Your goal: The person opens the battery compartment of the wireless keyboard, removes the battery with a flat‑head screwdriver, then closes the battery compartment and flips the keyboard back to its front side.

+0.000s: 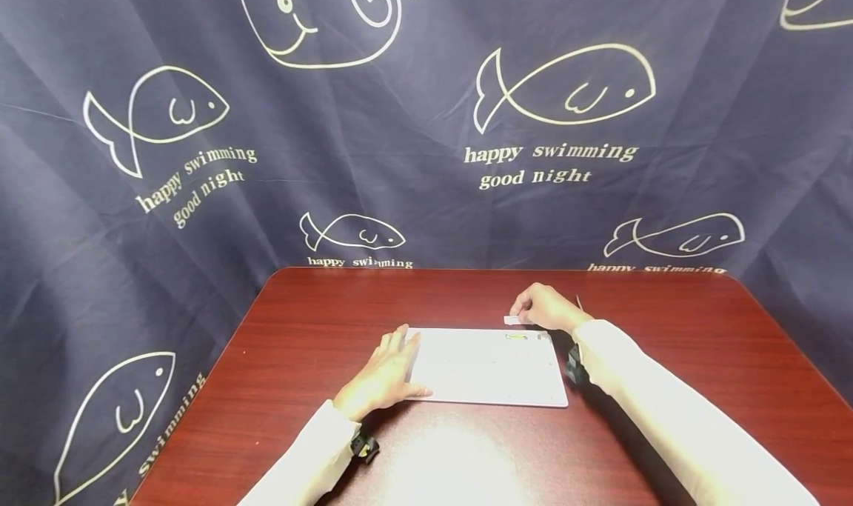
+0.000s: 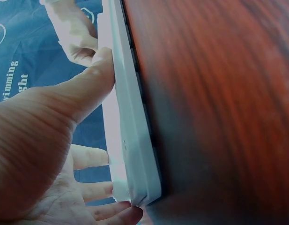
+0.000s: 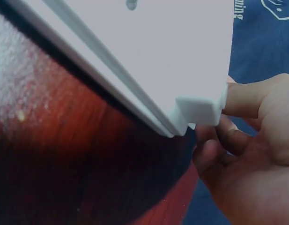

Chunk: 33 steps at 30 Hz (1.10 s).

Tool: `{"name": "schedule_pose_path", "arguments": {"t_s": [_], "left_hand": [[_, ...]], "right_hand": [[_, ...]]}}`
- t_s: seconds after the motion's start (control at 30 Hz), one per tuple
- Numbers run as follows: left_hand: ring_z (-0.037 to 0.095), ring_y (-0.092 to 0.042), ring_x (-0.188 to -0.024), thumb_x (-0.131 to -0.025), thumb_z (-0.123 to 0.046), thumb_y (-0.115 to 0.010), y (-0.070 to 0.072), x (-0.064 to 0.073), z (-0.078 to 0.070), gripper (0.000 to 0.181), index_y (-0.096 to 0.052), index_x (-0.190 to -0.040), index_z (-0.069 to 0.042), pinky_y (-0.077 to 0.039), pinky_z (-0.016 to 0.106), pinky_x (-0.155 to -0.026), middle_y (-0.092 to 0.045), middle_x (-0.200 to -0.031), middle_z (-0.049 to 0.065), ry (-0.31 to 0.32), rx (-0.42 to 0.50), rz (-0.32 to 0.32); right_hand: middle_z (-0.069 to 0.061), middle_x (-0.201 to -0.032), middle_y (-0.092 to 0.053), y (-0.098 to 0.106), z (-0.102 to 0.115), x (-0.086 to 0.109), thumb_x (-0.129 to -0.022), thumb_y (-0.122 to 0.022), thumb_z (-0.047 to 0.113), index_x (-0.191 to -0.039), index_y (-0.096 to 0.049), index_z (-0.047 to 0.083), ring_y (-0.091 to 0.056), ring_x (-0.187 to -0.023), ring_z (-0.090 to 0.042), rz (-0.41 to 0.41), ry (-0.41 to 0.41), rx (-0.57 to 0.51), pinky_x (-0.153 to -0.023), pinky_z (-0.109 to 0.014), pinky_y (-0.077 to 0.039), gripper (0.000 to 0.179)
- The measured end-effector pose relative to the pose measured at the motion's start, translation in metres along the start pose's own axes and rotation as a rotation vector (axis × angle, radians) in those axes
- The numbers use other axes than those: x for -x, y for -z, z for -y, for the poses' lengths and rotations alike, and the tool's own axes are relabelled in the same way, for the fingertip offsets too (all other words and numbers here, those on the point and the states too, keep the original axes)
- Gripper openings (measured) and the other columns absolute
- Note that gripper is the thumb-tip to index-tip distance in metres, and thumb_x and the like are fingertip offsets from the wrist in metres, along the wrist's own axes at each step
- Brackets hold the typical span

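Observation:
A white keyboard lies face down on the table, dark key edges showing beneath it in the left wrist view. Near its far right corner is an open slot with a yellow-green battery. My left hand rests on the keyboard's left end, thumb along the near edge and straight fingers spread against the end. Just beyond the far edge, my right hand pinches a small white cover between thumb and fingers. In the right wrist view a raised white foot of the keyboard partly hides those fingertips.
The reddish-brown wooden table extends around the keyboard, with bright glare near the front. Behind it hangs a dark blue curtain printed with fish and lettering. Each wrist wears a small dark camera.

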<state>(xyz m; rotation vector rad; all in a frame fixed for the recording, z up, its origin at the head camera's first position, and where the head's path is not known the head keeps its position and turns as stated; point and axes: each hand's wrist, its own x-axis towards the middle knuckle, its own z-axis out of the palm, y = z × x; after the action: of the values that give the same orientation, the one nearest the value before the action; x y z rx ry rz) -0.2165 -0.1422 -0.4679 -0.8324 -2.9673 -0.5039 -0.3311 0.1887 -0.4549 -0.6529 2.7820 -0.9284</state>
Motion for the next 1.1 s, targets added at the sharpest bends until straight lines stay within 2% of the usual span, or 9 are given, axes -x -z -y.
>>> {"name": "schedule_pose_path", "arguments": {"t_s": [0.13,0.3,0.43,0.6,0.8,0.97,1.1], "left_hand": [[0.042,-0.033,-0.125,-0.072,-0.047,-0.078,0.0,0.0,-0.001,0.091,-0.039,-0.14,-0.001,-0.033,0.053,-0.098,-0.028,-0.142,0.028,-0.002,0.002,-0.004],[0.043,-0.034,-0.124,-0.072,-0.047,-0.078,-0.001,0.001,-0.001,0.091,-0.039,-0.14,-0.001,-0.034,0.054,-0.098,-0.029,-0.142,0.028,-0.003,0.004,-0.008],[0.043,-0.035,-0.124,-0.071,-0.048,-0.078,-0.002,0.002,-0.001,0.091,-0.04,-0.139,0.0,-0.034,0.053,-0.098,-0.029,-0.141,0.028,-0.011,-0.007,-0.019],[0.043,-0.035,-0.124,-0.071,-0.048,-0.078,-0.001,0.002,0.0,0.09,-0.041,-0.138,0.0,-0.033,0.053,-0.098,-0.03,-0.14,0.029,-0.019,-0.008,-0.023],[0.042,-0.031,-0.128,-0.071,-0.046,-0.079,0.001,0.002,0.006,0.09,-0.041,-0.139,-0.002,-0.031,0.052,-0.1,-0.028,-0.143,0.029,-0.011,0.042,-0.013],[0.04,-0.033,-0.127,-0.069,-0.045,-0.081,0.004,0.006,0.014,0.092,-0.04,-0.141,-0.005,-0.035,0.051,-0.098,-0.028,-0.143,0.027,0.024,0.072,-0.017],[0.037,-0.037,-0.124,-0.07,-0.045,-0.08,0.005,0.008,0.017,0.093,-0.037,-0.143,-0.006,-0.038,0.049,-0.095,-0.031,-0.142,0.024,0.029,0.091,-0.013]], "right_hand": [[-0.001,-0.078,-0.068,0.003,-0.002,0.005,-0.078,-0.071,0.0,-0.085,-0.074,0.007,-0.058,-0.071,-0.014,-0.036,-0.009,-0.004,-0.067,-0.035,-0.047,0.01],[-0.001,-0.072,-0.065,0.014,-0.004,0.022,-0.083,-0.068,0.005,-0.086,-0.07,0.005,-0.058,-0.067,-0.016,-0.138,-0.043,0.009,-0.066,-0.036,-0.045,0.004],[-0.002,-0.072,-0.061,0.028,-0.009,0.043,-0.081,-0.071,0.013,-0.086,-0.065,0.004,-0.056,-0.068,-0.018,-0.196,-0.12,0.087,-0.064,-0.037,-0.043,0.012],[-0.007,-0.074,-0.058,0.038,-0.017,0.071,-0.077,-0.073,0.021,-0.093,-0.056,-0.001,-0.056,-0.071,-0.026,-0.151,-0.247,0.164,-0.067,-0.043,-0.044,0.032],[-0.009,-0.074,-0.056,0.036,-0.019,0.09,-0.075,-0.076,0.024,-0.103,-0.047,-0.005,-0.055,-0.071,-0.03,-0.059,-0.361,0.188,-0.066,-0.045,-0.043,0.049],[-0.012,-0.077,-0.056,0.034,-0.016,0.099,-0.075,-0.073,0.017,-0.106,-0.048,-0.005,-0.054,-0.071,-0.028,-0.036,-0.401,0.184,-0.063,-0.041,-0.042,0.046],[-0.012,-0.078,-0.058,0.039,-0.014,0.105,-0.074,-0.071,0.017,-0.099,-0.053,-0.003,-0.055,-0.072,-0.03,-0.097,-0.372,0.205,-0.064,-0.043,-0.043,0.037]]}}
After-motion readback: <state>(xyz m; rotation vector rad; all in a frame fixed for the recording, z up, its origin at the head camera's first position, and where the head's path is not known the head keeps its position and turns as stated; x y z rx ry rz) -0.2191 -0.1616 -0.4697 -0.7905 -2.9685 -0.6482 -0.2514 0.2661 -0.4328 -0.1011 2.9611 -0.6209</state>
